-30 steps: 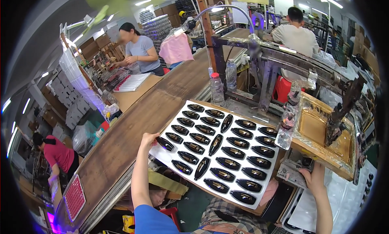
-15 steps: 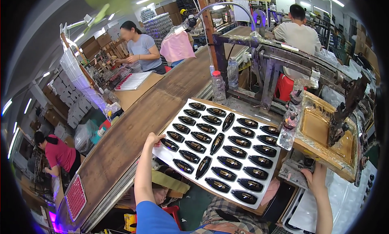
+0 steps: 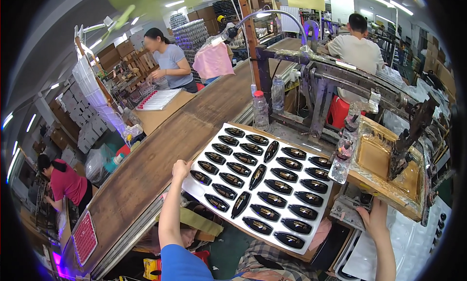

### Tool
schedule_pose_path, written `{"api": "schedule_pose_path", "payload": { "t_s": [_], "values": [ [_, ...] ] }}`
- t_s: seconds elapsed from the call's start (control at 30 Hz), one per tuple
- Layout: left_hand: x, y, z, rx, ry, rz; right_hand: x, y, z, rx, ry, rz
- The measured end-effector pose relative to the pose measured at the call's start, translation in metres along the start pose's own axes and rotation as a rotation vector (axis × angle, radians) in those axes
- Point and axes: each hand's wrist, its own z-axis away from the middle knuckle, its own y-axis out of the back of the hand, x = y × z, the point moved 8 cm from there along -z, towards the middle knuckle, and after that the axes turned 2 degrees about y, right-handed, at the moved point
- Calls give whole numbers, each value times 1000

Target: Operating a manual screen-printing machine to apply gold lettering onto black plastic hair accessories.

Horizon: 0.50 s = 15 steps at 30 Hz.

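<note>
A white tray [image 3: 194, 187] holds rows of glossy black, boat-shaped pieces [image 3: 275, 199] with gold print, several of them turned at another angle in one column. My left hand [image 3: 181, 169] is closed on the tray's left edge, beside an unfilled spot. On the right, my right hand [image 3: 373, 219] reaches to a metal fixture [image 3: 346, 210] below a wooden-framed printing screen [image 3: 389, 159]. Its thumb lies on the fixture and its fingers curl beside a dark part; the raised screen partly hides the fingertips, so what they hold is unclear.
A long brown conveyor belt [image 3: 141, 184] runs diagonally past the tray, carrying a red-filled tray [image 3: 85, 237]. The press's metal arm [image 3: 350, 79] stands at back right, near a red-capped bottle [image 3: 260, 111]. Other people work at far left, behind the belt and behind the press.
The whole view has shifted slightly. Both my hands keep their places at the tray edge and the fixture. A person across the belt has lowered their hands a little.
</note>
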Motion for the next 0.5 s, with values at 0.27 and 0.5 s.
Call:
{"api": "schedule_pose_path", "payload": {
  "t_s": [0.27,0.5],
  "values": [
    [-16,-7,7,-123,47,431,11,-12,-1,-112,-21,4],
    [42,37,64,227,-380,631,7,-6,-4,-148,-66,-41]
  ]
}}
